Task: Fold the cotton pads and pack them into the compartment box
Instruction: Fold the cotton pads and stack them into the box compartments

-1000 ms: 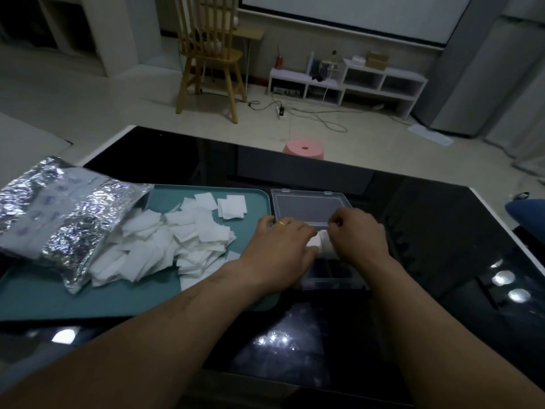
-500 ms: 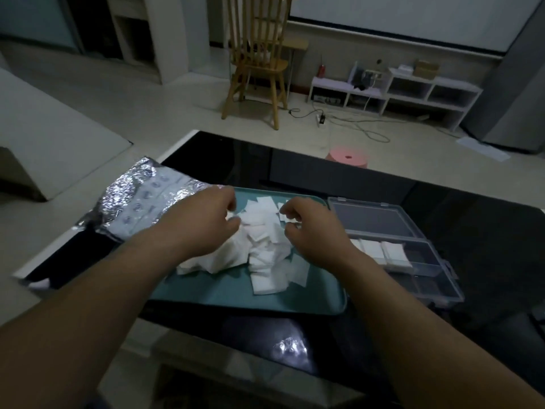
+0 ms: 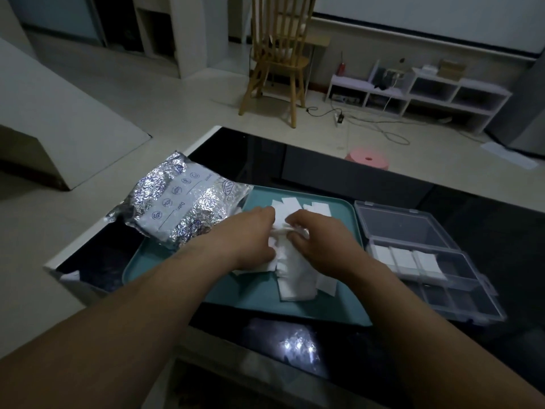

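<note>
A heap of white cotton pads (image 3: 295,278) lies on a teal tray (image 3: 256,296). My left hand (image 3: 253,240) and my right hand (image 3: 321,243) are both over the heap, fingers curled, pinching one pad (image 3: 280,228) between them. To the right the clear compartment box (image 3: 460,296) stands with its lid (image 3: 404,225) laid back. Three folded pads (image 3: 407,258) fill its far row of compartments. The near compartments look bare.
A crumpled silver foil bag (image 3: 182,205) rests on the tray's far left corner. All of this sits on a glossy black table (image 3: 472,202) whose left edge runs close by the bag. Beyond stand a wooden chair (image 3: 277,60), a pink stool (image 3: 368,160) and low white shelves (image 3: 421,90).
Both hands have left the box and moved left onto the heap of pads, where they now pinch one pad. The view has swung left with them.
</note>
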`<action>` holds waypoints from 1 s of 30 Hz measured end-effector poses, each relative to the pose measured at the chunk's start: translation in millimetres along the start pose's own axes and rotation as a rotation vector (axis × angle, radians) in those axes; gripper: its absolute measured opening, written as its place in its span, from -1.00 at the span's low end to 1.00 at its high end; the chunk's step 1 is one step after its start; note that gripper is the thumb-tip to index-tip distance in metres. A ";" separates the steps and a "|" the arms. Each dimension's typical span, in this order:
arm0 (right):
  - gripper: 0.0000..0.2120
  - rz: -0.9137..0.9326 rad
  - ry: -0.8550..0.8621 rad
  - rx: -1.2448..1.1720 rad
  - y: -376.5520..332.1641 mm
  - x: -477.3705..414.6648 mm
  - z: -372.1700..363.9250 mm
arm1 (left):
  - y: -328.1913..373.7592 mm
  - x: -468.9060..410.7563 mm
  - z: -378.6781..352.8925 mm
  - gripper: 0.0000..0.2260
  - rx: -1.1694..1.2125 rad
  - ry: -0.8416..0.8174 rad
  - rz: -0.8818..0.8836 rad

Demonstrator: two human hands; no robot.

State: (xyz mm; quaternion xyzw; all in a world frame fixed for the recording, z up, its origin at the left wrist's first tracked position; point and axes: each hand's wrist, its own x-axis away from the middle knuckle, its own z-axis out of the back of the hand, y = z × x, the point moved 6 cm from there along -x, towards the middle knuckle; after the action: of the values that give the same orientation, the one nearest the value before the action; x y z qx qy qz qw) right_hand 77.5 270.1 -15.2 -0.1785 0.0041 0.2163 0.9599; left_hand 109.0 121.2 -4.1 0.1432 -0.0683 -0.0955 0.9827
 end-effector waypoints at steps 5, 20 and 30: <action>-0.70 0.043 -0.004 0.038 0.8 -2.0 -4.8 | 3.4 0.2 2.9 -0.81 0.015 0.027 0.001; -0.79 -0.352 0.195 -1.074 41.0 12.1 25.9 | 21.3 -12.0 13.7 -0.66 0.546 0.273 0.069; -0.88 -0.457 0.060 -1.205 46.2 20.0 8.3 | 19.2 -12.5 2.1 -0.85 0.928 0.207 0.192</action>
State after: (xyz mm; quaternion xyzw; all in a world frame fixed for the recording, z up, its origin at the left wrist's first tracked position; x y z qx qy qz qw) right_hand 75.8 320.2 -24.8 -0.6888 -0.1295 -0.0341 0.7125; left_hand 99.8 141.3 2.2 0.5683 -0.0183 0.0511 0.8210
